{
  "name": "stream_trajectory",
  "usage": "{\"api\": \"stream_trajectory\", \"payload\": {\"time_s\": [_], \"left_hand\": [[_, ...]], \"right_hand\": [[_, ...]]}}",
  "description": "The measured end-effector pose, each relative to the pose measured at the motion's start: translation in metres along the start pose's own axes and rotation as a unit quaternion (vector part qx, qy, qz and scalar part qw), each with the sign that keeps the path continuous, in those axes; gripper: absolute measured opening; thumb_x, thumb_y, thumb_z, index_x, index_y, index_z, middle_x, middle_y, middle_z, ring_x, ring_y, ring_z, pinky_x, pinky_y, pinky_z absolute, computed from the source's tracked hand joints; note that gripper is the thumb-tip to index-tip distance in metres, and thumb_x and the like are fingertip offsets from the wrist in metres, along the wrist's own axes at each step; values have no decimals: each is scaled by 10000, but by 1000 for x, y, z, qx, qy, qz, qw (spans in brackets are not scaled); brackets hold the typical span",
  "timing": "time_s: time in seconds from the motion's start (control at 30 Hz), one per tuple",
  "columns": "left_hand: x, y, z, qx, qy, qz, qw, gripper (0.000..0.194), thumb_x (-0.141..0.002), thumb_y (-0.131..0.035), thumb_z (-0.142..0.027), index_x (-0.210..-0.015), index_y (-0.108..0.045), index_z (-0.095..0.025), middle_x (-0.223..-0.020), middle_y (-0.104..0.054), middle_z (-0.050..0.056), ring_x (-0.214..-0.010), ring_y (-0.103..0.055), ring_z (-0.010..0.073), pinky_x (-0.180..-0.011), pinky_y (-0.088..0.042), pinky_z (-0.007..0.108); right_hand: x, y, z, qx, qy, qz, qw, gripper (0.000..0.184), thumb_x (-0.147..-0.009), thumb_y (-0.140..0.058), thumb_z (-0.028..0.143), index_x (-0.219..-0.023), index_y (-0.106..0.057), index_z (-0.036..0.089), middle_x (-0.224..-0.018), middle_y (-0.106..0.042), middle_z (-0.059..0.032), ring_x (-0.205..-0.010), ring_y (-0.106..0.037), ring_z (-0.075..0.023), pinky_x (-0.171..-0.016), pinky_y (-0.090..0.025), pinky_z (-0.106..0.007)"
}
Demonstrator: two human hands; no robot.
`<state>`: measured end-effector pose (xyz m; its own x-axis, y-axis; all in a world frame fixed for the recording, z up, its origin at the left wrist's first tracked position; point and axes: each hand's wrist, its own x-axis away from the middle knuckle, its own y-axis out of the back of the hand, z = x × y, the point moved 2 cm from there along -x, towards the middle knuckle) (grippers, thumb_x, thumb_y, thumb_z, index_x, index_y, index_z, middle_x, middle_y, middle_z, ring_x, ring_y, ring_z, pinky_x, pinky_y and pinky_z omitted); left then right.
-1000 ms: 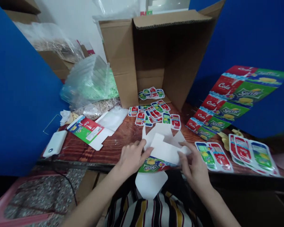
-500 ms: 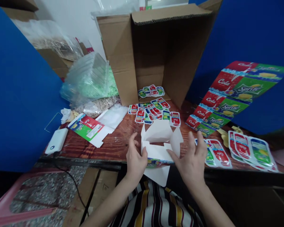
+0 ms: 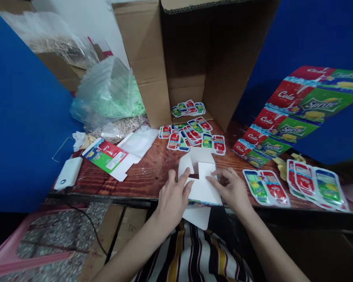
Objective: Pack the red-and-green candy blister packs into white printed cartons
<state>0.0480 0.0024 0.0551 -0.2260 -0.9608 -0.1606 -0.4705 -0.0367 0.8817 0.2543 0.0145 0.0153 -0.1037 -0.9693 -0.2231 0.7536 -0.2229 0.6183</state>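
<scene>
A small carton [image 3: 206,188] stands at the table's front edge, white inside, with flaps folded inward over its opening. Its printed outside shows only as a thin strip. My left hand [image 3: 172,196] is at its left side, index finger and thumb pressing on the white flaps. On the right, my right hand [image 3: 231,187] has its fingers bent around the carton's edge, thumb on the flap. A dark gap remains between the flaps. One white flap [image 3: 197,216] hangs down in front, over my lap.
Cola and Sprite printed cartons [image 3: 288,117] stand stacked at right. Printed packets [image 3: 266,188] lie below them, and more packets [image 3: 191,135] are heaped before a large cardboard box [image 3: 144,70]. At left are a flattened carton [image 3: 106,156], a white power bank [image 3: 68,174] and clear plastic trays [image 3: 106,90].
The carton's side flaps and front panel have folded inward over the opening. My left hand has moved onto the flaps; my right hand's raised fingers have curled in toward the carton's edge.
</scene>
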Motion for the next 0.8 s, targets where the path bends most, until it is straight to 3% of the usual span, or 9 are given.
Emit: {"api": "stream_trajectory", "payload": {"time_s": [0.07,0.13,0.27,0.37,0.47,0.53,0.6,0.67,0.8], "left_hand": [[-7,2,0,23,3,-41,999,318,-950,-414,-358,-1192,-592,-253,-1009,-509,65,-853,-617,202,-745,-502,323],[-12,0,3,51,-1,-77,996,208,-924,-471,-290,-1064,-606,-215,-1000,-530,61,-915,-601,209,-789,-493,325],[-12,-6,11,118,2,-114,987,201,-881,-465,-137,-1051,-563,-185,-998,-580,60,-929,-591,200,-816,-482,321],[-5,-12,18,175,2,-158,972,353,-890,-447,-126,-1224,-535,-201,-1105,-586,71,-1017,-577,189,-890,-463,311],[4,-17,22,193,-11,-178,965,402,-903,-410,-106,-1251,-573,-224,-1011,-570,57,-949,-575,159,-850,-470,274],[8,-19,21,154,-37,-156,975,425,-900,-384,-86,-1217,-617,-248,-921,-527,47,-882,-559,153,-811,-478,274],[9,-19,18,82,-60,-103,989,412,-902,-405,-127,-1222,-621,-270,-958,-498,63,-916,-543,183,-818,-487,318],[8,-16,17,28,-62,-33,997,367,-907,-448,-221,-1226,-619,-280,-1049,-470,84,-955,-540,216,-820,-500,361],[0,-9,14,20,-39,75,996,387,-893,-494,-378,-1243,-601,-252,-1112,-423,96,-917,-578,220,-828,-512,388]], "right_hand": [[-8,-5,-8,-85,-34,-2,996,679,-732,-714,482,-1316,-488,220,-1110,-592,-96,-876,-619,-209,-743,-535,-354],[-13,-11,-11,-184,-49,39,981,893,-712,-730,462,-1452,-273,255,-1318,-513,-121,-1082,-584,-238,-861,-520,-391],[-14,-17,-9,-256,-81,121,956,777,-711,-720,453,-1377,-381,242,-1388,-488,-109,-1228,-506,-255,-978,-461,-410],[-14,-17,-9,-242,-87,121,959,652,-734,-694,470,-1282,-461,207,-1217,-612,-105,-1065,-608,-247,-844,-530,-371],[-14,-17,-9,-138,-83,109,981,637,-769,-650,501,-1296,-456,200,-1081,-671,-94,-890,-661,-238,-723,-545,-350],[-16,-17,-6,-31,-76,102,991,660,-787,-620,515,-1335,-436,196,-1061,-684,-99,-885,-666,-259,-749,-535,-382],[-17,-17,-2,31,-56,100,993,673,-807,-592,506,-1371,-410,187,-1117,-674,-113,-959,-659,-284,-813,-520,-410],[-18,-17,1,50,-29,95,994,674,-815,-582,484,-1386,-401,175,-1203,-642,-129,-1046,-638,-296,-867,-507,-417],[-18,-19,1,83,30,75,993,649,-810,-593,458,-1368,-446,163,-1298,-586,-146,-1165,-580,-308,-939,-481,-428]]}}
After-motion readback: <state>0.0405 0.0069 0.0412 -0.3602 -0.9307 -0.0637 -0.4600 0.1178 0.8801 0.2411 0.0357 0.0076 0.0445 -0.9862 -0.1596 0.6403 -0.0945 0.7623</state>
